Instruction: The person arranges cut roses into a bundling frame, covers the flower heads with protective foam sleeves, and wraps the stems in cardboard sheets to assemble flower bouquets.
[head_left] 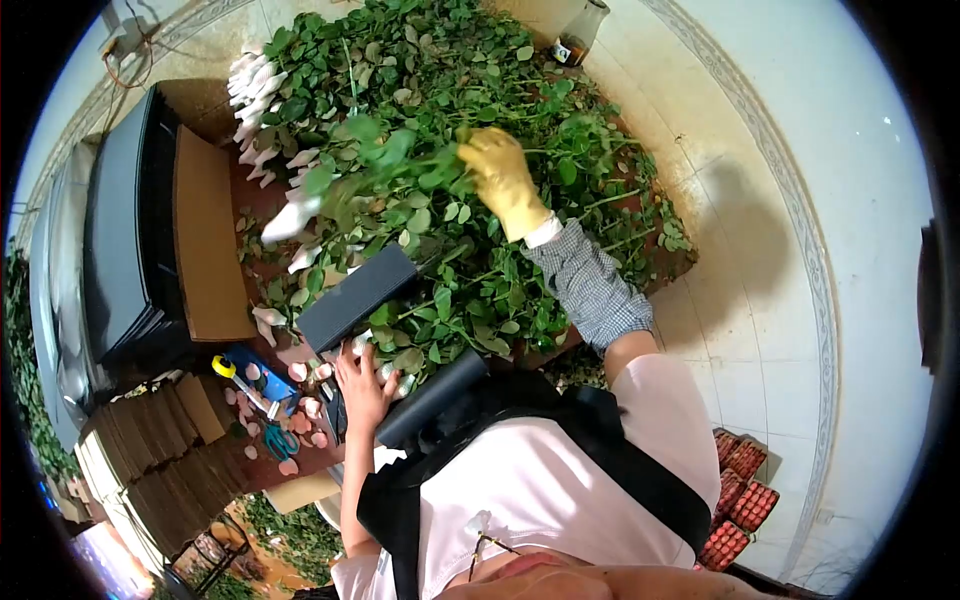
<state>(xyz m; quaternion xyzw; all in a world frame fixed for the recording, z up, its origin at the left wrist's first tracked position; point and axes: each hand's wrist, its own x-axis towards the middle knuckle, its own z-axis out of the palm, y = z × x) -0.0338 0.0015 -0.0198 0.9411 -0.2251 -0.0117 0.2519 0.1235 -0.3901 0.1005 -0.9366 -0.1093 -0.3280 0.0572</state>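
Observation:
My right hand (497,180), in a yellow rubber glove, is closed around the leafy stem of a rose above the heap. The rose's white-sleeved head (291,220) points left, and its leaves are blurred. My bare left hand (362,388) lies low with its fingers spread, at the lower end of a dark corrugated cardboard piece (357,298). Several white-wrapped heads (388,374) show beside its fingers. A dark rolled sheet (434,398) lies just right of that hand. Leafy rose stems (440,90) cover most of the table, with more white-sleeved heads (256,95) along the left.
A box of dark sheets (130,220) stands at left, above stacked brown cardboard (150,460). Scissors (280,440), a yellow-ended cutter (240,383) and pink petals (312,408) lie near my left hand. A glass bottle (580,35) stands at the back, against the tiled wall (740,200).

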